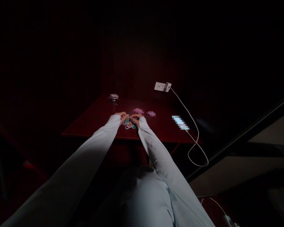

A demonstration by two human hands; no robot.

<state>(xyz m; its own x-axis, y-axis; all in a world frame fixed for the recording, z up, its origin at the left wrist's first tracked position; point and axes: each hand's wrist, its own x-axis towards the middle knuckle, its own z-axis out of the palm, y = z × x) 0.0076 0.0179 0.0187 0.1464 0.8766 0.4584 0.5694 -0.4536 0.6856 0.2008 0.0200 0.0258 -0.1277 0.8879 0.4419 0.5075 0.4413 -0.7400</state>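
Observation:
A mixed pile of small coloured rings that look like hair ties lies near the front edge of a dark red table. At the pile's upper left, my left hand is closed with fingers pinched together. My right hand is bent over the pile's right side, its fingertips also pinched. The two hands almost meet above the rings; whatever sits between the fingertips is too small and dark to make out. Just beyond my right hand are a pink heap and a purple heap of small pieces.
A clear jar with a pale lid stands at the table's back left. On the right lies a phone-like device with a blurred bright screen. Its white cable hangs over the table's edge and loops up to a wall socket. The room is dark.

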